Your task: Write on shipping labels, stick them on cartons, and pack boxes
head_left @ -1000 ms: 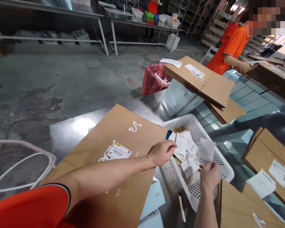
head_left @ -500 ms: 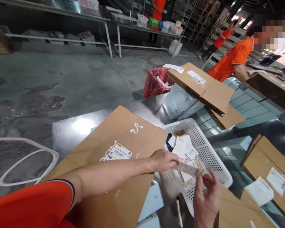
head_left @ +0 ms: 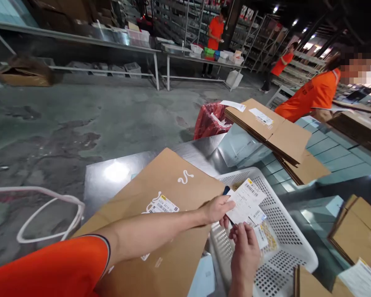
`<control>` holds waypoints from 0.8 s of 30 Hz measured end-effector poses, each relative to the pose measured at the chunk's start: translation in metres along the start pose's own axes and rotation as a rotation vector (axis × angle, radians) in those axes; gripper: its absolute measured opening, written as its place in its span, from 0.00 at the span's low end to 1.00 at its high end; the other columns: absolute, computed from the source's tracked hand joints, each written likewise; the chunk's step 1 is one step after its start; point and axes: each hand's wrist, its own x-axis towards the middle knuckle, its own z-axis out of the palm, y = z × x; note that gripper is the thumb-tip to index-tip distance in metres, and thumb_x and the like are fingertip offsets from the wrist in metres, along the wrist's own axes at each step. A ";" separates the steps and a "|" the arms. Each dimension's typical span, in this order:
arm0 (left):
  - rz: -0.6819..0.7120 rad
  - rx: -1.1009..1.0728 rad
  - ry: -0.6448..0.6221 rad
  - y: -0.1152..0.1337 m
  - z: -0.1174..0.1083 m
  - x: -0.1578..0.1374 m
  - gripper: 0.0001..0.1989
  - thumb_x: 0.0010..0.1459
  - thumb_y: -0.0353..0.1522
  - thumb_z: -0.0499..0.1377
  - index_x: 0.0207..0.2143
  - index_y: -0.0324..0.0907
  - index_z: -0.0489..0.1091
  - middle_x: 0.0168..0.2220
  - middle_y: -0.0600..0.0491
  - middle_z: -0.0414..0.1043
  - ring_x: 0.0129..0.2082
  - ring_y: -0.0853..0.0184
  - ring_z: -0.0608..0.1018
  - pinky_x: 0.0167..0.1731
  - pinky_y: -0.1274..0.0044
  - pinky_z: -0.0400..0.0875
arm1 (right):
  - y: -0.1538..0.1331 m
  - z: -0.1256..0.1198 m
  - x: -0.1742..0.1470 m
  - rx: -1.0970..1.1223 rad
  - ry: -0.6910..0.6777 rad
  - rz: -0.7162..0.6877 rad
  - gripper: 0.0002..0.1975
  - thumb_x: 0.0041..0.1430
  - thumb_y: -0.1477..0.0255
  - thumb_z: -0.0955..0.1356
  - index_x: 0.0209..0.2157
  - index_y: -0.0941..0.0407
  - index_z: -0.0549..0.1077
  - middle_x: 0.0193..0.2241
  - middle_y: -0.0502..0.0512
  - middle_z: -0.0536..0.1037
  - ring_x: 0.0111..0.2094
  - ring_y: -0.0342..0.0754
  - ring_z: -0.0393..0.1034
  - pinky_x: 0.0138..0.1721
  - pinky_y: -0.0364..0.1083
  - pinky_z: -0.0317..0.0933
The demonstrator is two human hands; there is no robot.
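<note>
My left hand [head_left: 218, 209] is closed on a white printed shipping label [head_left: 245, 201], thumb on top, above the near left part of a white perforated basket [head_left: 284, 198]. Just below it, my right hand [head_left: 245, 247] has its fingers pinched together by the label's lower edge; whether anything is between them is hidden. More printed slips [head_left: 260, 236] and a packet with a yellowish pattern [head_left: 270, 239] lie in the basket. Under my left forearm is a large flat cardboard sheet [head_left: 185, 198] with a white logo and a barcode label [head_left: 165, 204].
Stacked flat cartons [head_left: 266, 123] rest on pale blue boxes [head_left: 239, 142] beyond the basket. More folded cartons [head_left: 358, 231] are at right. A red-lined bin [head_left: 212, 119] stands past the metal table [head_left: 111, 173]. Co-workers in orange shirts [head_left: 312, 93] are farther back.
A pale strip was stretched between my hands over the basket; now my left hand holds up a label. My right hand has moved left, closer to the left hand, and its fingers have closed.
</note>
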 end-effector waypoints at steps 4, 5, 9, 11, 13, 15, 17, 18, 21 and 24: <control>0.006 0.007 -0.027 0.005 0.001 -0.001 0.15 0.58 0.43 0.57 0.34 0.40 0.62 0.20 0.57 0.69 0.14 0.71 0.73 0.14 0.83 0.64 | -0.001 0.001 0.001 -0.050 0.070 -0.048 0.20 0.50 0.53 0.73 0.33 0.55 0.71 0.21 0.43 0.70 0.26 0.42 0.61 0.31 0.43 0.57; 0.009 0.006 -0.036 0.007 0.001 -0.002 0.12 0.57 0.40 0.57 0.34 0.40 0.62 0.20 0.58 0.69 0.15 0.71 0.73 0.14 0.82 0.65 | 0.000 0.001 0.001 -0.052 0.094 -0.048 0.20 0.50 0.54 0.73 0.33 0.55 0.71 0.21 0.43 0.70 0.26 0.42 0.61 0.31 0.43 0.57; 0.015 0.013 -0.036 0.009 0.002 -0.002 0.07 0.51 0.30 0.56 0.35 0.40 0.63 0.22 0.59 0.70 0.16 0.71 0.75 0.15 0.83 0.65 | 0.003 0.000 0.002 -0.091 0.137 -0.056 0.18 0.51 0.55 0.72 0.32 0.55 0.71 0.20 0.43 0.70 0.27 0.41 0.61 0.33 0.43 0.56; 0.015 0.034 -0.029 0.007 0.002 -0.002 0.07 0.50 0.28 0.55 0.35 0.40 0.64 0.22 0.59 0.69 0.17 0.71 0.76 0.15 0.84 0.66 | 0.004 0.000 0.002 -0.098 0.139 -0.061 0.18 0.51 0.55 0.72 0.32 0.55 0.71 0.20 0.43 0.70 0.27 0.42 0.61 0.34 0.43 0.57; 0.016 0.055 -0.021 0.005 0.002 -0.002 0.08 0.50 0.27 0.54 0.36 0.39 0.65 0.21 0.59 0.70 0.19 0.70 0.77 0.16 0.84 0.67 | 0.006 0.000 0.002 -0.103 0.142 -0.056 0.18 0.51 0.54 0.72 0.34 0.55 0.71 0.21 0.43 0.70 0.27 0.42 0.61 0.34 0.43 0.57; 0.011 0.063 -0.012 0.004 0.001 -0.001 0.09 0.51 0.27 0.54 0.37 0.39 0.65 0.21 0.59 0.69 0.19 0.69 0.78 0.16 0.84 0.67 | 0.009 0.000 0.003 -0.098 0.143 -0.049 0.18 0.52 0.54 0.71 0.34 0.54 0.71 0.21 0.43 0.70 0.27 0.41 0.61 0.34 0.42 0.57; 0.005 0.058 0.000 0.004 0.001 -0.001 0.08 0.51 0.27 0.54 0.36 0.39 0.64 0.19 0.60 0.68 0.19 0.69 0.77 0.16 0.84 0.66 | 0.011 0.000 0.003 -0.099 0.148 -0.050 0.18 0.52 0.54 0.71 0.34 0.54 0.71 0.21 0.43 0.70 0.28 0.41 0.61 0.35 0.42 0.57; 0.002 0.054 -0.001 0.004 0.002 -0.001 0.07 0.50 0.27 0.54 0.35 0.39 0.64 0.19 0.60 0.68 0.18 0.70 0.77 0.16 0.84 0.66 | 0.012 0.000 0.003 -0.101 0.148 -0.054 0.18 0.52 0.54 0.71 0.34 0.54 0.71 0.22 0.43 0.70 0.28 0.41 0.61 0.35 0.42 0.57; 0.001 0.049 -0.009 0.006 0.002 -0.002 0.06 0.50 0.27 0.53 0.34 0.40 0.64 0.20 0.59 0.69 0.18 0.70 0.77 0.15 0.84 0.66 | 0.013 -0.001 0.004 -0.104 0.147 -0.069 0.17 0.52 0.54 0.71 0.33 0.54 0.71 0.22 0.42 0.70 0.28 0.42 0.61 0.35 0.43 0.58; -0.004 0.042 -0.005 0.007 0.002 -0.002 0.05 0.52 0.29 0.53 0.33 0.39 0.65 0.21 0.58 0.70 0.18 0.70 0.77 0.16 0.84 0.67 | 0.015 -0.002 0.003 -0.112 0.170 -0.081 0.17 0.51 0.55 0.71 0.34 0.54 0.72 0.23 0.43 0.72 0.28 0.43 0.63 0.34 0.44 0.59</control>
